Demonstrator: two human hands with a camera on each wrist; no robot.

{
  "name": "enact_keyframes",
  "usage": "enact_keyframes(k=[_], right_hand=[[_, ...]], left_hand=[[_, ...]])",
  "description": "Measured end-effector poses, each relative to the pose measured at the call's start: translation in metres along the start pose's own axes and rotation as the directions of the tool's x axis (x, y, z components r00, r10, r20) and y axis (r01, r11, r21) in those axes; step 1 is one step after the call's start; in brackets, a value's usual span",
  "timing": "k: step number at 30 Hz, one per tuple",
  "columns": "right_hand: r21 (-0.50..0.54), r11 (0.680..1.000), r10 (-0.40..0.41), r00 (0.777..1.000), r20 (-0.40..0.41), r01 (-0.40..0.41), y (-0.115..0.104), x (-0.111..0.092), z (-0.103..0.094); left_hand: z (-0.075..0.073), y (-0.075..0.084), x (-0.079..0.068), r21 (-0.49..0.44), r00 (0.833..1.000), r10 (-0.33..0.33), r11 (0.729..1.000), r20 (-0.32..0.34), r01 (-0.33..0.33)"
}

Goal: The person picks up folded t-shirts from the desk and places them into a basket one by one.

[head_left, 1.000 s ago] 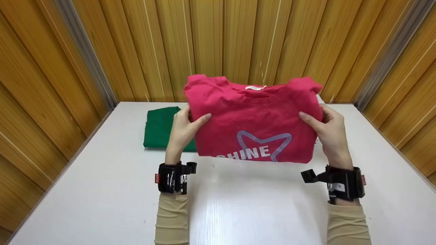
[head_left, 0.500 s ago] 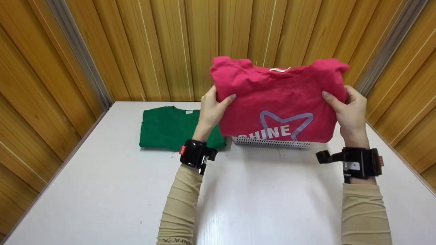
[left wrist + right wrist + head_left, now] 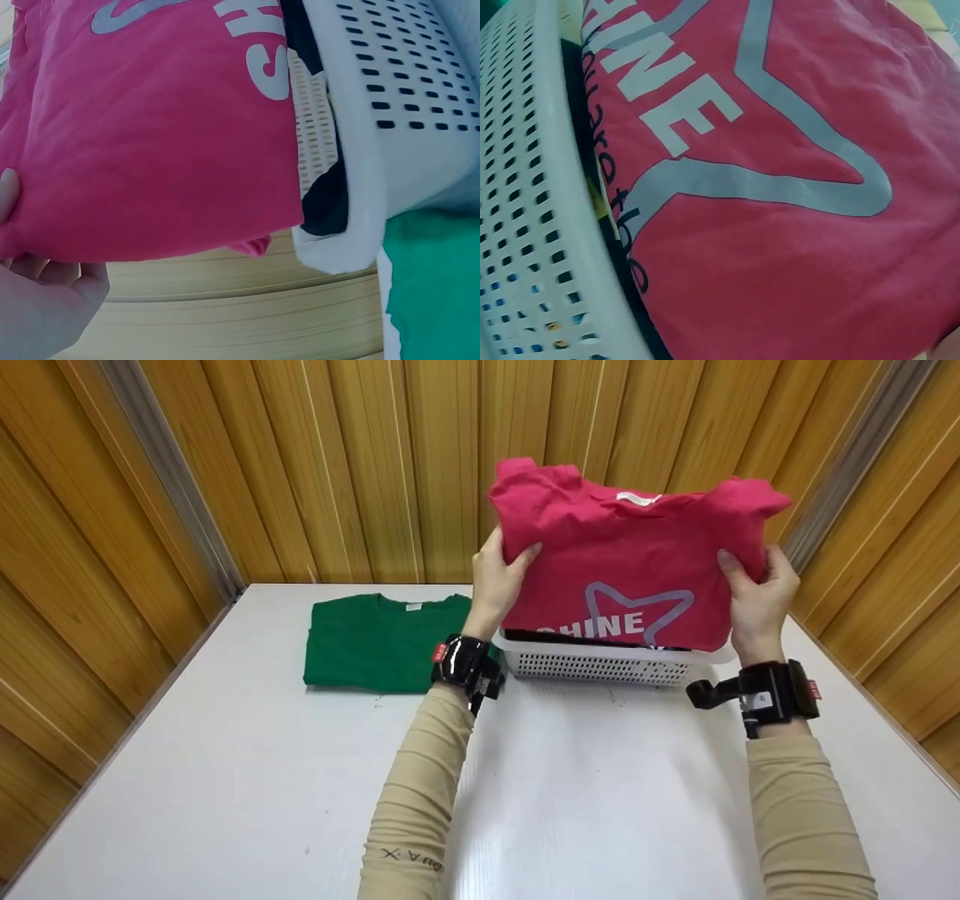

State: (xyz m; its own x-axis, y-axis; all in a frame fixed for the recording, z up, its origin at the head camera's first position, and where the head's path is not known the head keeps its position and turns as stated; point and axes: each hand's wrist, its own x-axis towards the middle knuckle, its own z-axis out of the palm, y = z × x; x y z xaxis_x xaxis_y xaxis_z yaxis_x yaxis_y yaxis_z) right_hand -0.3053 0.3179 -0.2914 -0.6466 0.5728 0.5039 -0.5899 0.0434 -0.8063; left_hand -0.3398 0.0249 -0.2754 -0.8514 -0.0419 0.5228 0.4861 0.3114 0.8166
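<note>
A folded pink-red T-shirt (image 3: 637,547) with a grey star outline and white lettering hangs upright between the two hands. The left hand (image 3: 497,581) pinches its left side, thumb in front and fingers behind. On the opposite side the right hand (image 3: 761,596) grips it the same way. Just below and behind the shirt's lower edge stands a white perforated basket (image 3: 600,666), whose near wall shows. In the left wrist view dark cloth (image 3: 328,201) lies inside the basket (image 3: 352,172); the shirt covers most of the opening.
A folded green T-shirt (image 3: 375,645) lies on the white table (image 3: 315,780), left of the basket and partly behind the left wrist. Wood-patterned walls (image 3: 375,472) enclose the table at the back and sides.
Both hands have carried the pink-red T-shirt rightward and away, up over the basket. The basket's near wall, hidden at first, now shows below it. The grip looks the same.
</note>
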Motion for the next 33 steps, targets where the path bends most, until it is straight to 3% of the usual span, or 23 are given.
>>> enact_keyframes(k=[4, 11, 18, 23, 28, 33], right_hand=[[-0.087, 0.996, 0.038, 0.999, 0.032, -0.035, 0.009, -0.005, -0.001], [-0.225, 0.973, 0.083, 0.989, 0.123, -0.054, 0.006, -0.018, 0.004], [-0.450, 0.891, 0.170, 0.966, 0.193, -0.067, 0.036, -0.009, 0.001], [-0.572, 0.814, 0.256, 0.945, 0.202, -0.098, 0.049, -0.005, -0.008], [-0.643, 0.756, 0.321, 0.925, 0.201, -0.123, 0.051, -0.006, -0.011], [-0.680, 0.719, 0.367, 0.910, 0.193, -0.145, 0.052, -0.007, -0.012]], left_hand=[[0.008, -0.012, -0.004, 0.009, 0.999, -0.039, 0.999, 0.017, 0.039], [0.019, -0.035, -0.012, 0.089, 0.994, -0.090, 0.992, 0.057, 0.084], [0.027, -0.050, -0.017, 0.103, 0.978, -0.168, 0.982, 0.122, 0.156], [0.029, -0.048, -0.019, 0.201, 0.955, -0.221, 0.963, 0.196, 0.182], [0.031, -0.046, -0.017, 0.288, 0.950, -0.242, 0.941, 0.196, 0.180], [0.034, -0.049, -0.017, 0.266, 0.951, -0.240, 0.946, 0.197, 0.183]])
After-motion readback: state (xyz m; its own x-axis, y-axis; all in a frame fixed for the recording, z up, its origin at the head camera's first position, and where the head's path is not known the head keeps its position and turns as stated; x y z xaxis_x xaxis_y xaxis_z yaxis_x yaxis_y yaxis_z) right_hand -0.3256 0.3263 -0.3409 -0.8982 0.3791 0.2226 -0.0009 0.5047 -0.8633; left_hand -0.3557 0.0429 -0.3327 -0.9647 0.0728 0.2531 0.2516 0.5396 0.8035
